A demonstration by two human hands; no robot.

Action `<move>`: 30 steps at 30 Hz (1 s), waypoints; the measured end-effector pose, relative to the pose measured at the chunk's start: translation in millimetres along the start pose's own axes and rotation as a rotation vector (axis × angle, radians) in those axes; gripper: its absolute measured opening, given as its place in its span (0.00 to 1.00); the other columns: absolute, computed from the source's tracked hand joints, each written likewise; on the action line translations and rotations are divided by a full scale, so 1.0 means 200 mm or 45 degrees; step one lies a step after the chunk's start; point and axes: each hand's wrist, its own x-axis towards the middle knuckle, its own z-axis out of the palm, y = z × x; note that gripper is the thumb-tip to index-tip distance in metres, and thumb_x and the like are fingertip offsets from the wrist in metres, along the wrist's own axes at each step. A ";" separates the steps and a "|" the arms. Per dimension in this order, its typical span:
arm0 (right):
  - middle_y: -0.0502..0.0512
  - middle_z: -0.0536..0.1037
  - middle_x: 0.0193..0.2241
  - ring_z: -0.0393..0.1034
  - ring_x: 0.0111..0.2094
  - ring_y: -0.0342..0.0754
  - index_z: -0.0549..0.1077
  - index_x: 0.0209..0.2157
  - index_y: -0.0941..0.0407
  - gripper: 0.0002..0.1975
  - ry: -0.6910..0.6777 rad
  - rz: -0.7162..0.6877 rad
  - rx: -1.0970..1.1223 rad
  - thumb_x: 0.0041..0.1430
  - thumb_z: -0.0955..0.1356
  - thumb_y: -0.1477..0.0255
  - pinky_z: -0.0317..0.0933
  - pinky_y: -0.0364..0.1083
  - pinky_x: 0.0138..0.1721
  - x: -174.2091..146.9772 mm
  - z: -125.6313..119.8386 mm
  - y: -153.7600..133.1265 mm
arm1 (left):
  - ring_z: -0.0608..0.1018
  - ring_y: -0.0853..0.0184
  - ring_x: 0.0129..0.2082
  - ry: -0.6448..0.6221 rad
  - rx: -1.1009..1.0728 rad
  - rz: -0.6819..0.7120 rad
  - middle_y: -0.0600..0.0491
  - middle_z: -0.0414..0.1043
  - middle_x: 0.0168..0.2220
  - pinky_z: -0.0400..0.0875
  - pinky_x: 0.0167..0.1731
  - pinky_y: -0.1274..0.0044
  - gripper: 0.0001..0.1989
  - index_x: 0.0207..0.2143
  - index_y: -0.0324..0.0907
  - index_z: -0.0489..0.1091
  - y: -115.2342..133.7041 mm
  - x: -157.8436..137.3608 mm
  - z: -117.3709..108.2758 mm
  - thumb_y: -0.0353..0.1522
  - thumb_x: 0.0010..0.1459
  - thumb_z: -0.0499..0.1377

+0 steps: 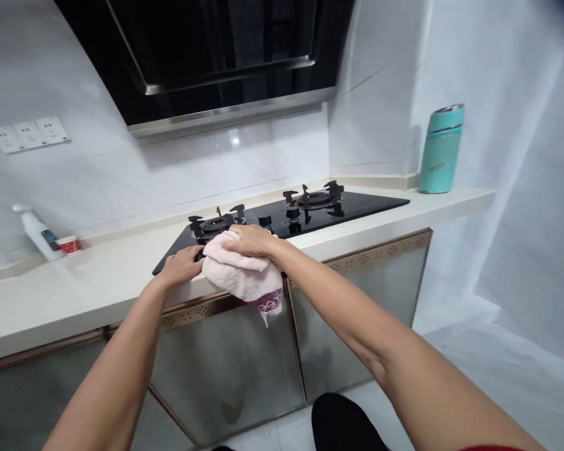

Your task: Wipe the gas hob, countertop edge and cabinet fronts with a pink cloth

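Note:
My right hand (252, 241) grips a pale pink towel (237, 275) and presses it on the front edge of the black glass gas hob (357, 205). The towel bunches under the fingers, and its purple lettered end hangs over the counter's front. My left hand (182, 266) rests on the hob's front left corner, left of the towel, fingers stretched out beside a small black part that the towel half hides. Behind the towel stands the left burner (215, 224) with its black pan supports. The right burner (317, 199) and a control knob (292, 215) show farther right.
A dark range hood (225, 56) overhangs the hob. On the white counter (117, 263), a white bottle (40, 233) and a red-and-white cup (69, 245) stand at left, a teal flask (442, 153) at right. Glass-fronted cabinet doors (230, 363) lie below.

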 end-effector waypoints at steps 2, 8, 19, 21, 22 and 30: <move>0.59 0.78 0.51 0.72 0.49 0.61 0.72 0.47 0.51 0.27 0.045 0.063 -0.003 0.58 0.61 0.47 0.64 0.54 0.45 -0.07 -0.06 0.12 | 0.65 0.52 0.66 -0.009 -0.006 -0.016 0.52 0.63 0.66 0.59 0.63 0.59 0.35 0.63 0.50 0.64 0.02 0.00 -0.01 0.54 0.59 0.43; 0.60 0.78 0.51 0.72 0.47 0.59 0.72 0.45 0.53 0.25 0.225 0.417 0.030 0.59 0.62 0.49 0.64 0.54 0.47 -0.38 -0.33 0.58 | 0.63 0.59 0.67 -0.057 -0.014 -0.082 0.59 0.59 0.68 0.56 0.65 0.67 0.37 0.64 0.51 0.60 0.04 -0.01 -0.03 0.55 0.58 0.41; 0.58 0.76 0.54 0.66 0.55 0.68 0.65 0.61 0.47 0.35 0.539 0.935 -0.202 0.59 0.57 0.44 0.58 0.67 0.54 -0.73 -0.53 1.05 | 0.66 0.62 0.65 -0.033 -0.079 -0.158 0.72 0.61 0.65 0.57 0.64 0.70 0.38 0.60 0.62 0.60 0.02 0.01 -0.02 0.62 0.51 0.41; 0.59 0.77 0.51 0.67 0.53 0.69 0.68 0.58 0.47 0.33 0.582 0.920 -0.249 0.60 0.55 0.45 0.58 0.67 0.52 -0.74 -0.49 0.98 | 0.67 0.60 0.65 -0.047 -0.077 -0.170 0.69 0.61 0.66 0.57 0.64 0.69 0.39 0.61 0.59 0.60 0.04 0.00 -0.02 0.62 0.51 0.41; 0.60 0.78 0.48 0.68 0.51 0.69 0.70 0.55 0.47 0.32 0.611 0.901 -0.247 0.60 0.55 0.45 0.59 0.66 0.50 -0.73 -0.46 0.93 | 0.67 0.59 0.65 -0.056 -0.080 -0.161 0.66 0.61 0.66 0.58 0.64 0.68 0.41 0.62 0.57 0.60 0.04 0.00 -0.03 0.62 0.51 0.41; 0.56 0.77 0.31 0.67 0.31 0.52 0.73 0.37 0.52 0.24 0.791 0.232 -0.087 0.64 0.60 0.47 0.61 0.57 0.39 -0.43 0.03 0.27 | 0.68 0.53 0.63 -0.027 -0.126 -0.044 0.50 0.64 0.65 0.61 0.62 0.65 0.39 0.63 0.44 0.63 0.01 0.01 -0.01 0.56 0.57 0.46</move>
